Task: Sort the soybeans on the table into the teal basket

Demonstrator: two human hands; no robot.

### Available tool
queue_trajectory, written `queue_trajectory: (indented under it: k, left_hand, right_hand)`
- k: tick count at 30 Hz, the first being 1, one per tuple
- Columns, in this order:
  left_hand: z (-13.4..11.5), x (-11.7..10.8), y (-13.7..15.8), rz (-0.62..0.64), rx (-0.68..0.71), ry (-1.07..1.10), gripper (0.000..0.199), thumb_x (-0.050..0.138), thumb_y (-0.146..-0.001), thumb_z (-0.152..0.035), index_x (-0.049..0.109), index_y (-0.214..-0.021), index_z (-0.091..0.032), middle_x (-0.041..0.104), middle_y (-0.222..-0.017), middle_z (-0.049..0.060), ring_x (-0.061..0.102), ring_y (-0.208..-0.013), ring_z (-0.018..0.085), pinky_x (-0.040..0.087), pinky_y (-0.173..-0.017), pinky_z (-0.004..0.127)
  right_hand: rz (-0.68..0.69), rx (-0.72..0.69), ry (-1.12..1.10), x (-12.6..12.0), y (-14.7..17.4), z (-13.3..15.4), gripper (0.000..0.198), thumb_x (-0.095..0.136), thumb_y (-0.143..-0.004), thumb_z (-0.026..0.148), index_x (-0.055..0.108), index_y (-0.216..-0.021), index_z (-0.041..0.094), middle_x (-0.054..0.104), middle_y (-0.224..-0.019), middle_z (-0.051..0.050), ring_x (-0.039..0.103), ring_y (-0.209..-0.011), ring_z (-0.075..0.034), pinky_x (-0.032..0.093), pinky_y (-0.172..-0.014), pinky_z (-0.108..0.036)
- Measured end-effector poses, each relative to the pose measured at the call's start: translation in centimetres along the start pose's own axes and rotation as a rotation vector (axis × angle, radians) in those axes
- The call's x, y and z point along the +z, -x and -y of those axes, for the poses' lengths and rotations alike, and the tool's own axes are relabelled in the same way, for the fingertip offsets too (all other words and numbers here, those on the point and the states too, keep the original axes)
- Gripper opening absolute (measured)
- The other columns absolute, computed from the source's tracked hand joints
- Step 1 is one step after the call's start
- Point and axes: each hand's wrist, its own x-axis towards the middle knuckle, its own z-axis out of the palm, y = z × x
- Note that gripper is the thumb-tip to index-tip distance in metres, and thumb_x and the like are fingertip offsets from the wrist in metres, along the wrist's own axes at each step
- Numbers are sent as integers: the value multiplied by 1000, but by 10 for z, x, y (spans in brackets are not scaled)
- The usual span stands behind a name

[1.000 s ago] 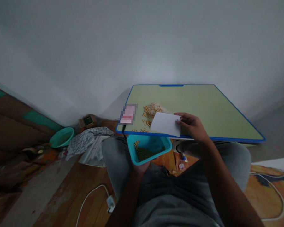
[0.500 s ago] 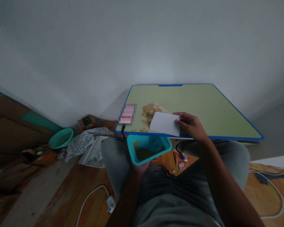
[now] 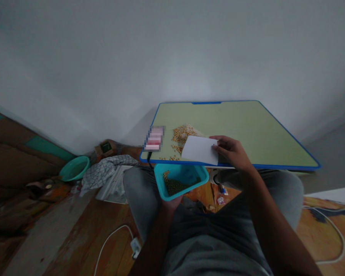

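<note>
My right hand point(image 3: 232, 152) pinches the right edge of a white sheet of paper point(image 3: 199, 149), which lies over the near part of the table point(image 3: 247, 126). Behind and left of the paper is a pile of yellow beans point(image 3: 179, 133), with pale grains point(image 3: 193, 129) mixed in at its right side; a few beans are scattered towards the front edge. Below that edge, my left hand point(image 3: 172, 203) grips a turquoise plastic basin point(image 3: 192, 174) from underneath, its fingers mostly hidden. Small dark green beans point(image 3: 176, 187) and a few yellow ones lie inside the basin.
A blurred-out pink item point(image 3: 154, 138) with a black strap lies at the table's left edge. On the floor to the left are a green basin point(image 3: 74, 168), a checked cloth point(image 3: 106, 168) and a white power strip point(image 3: 135, 247) with its cord. A wall stands behind the table.
Almost nothing differs. Both hands, the paper and the basin stay in place, and the view shifts very slightly.
</note>
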Motion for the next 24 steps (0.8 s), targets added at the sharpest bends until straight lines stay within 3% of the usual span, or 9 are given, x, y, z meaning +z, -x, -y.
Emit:
queue_trajectory:
  k: [10,17,24]
  left_hand:
    - [1,-7,0,29,-22,55,62,50,-106,-72,79,-141,-29,79,-150,15,74,-131,48,71,-79,65]
    - [-1,4,1,-19,-15,15,61,57,-103,-72,79,-140,-30,79,-149,15,76,-127,48,71,-75,63]
    - [1,-6,-1,8,-28,54,60,60,-101,-70,76,-142,-29,79,-149,15,75,-129,46,71,-77,59]
  right_hand:
    - [-14,19,-8,0,0,0,51,90,-78,47,84,-121,20,71,-84,-2,63,-76,-18,49,-68,-31]
    - [-5,19,7,0,0,1,49,87,-81,44,84,-122,19,70,-84,-2,62,-76,-18,47,-68,-31]
    - [-15,4,15,1,1,4,50,88,-80,44,83,-122,18,69,-82,-2,61,-75,-18,46,-66,-30]
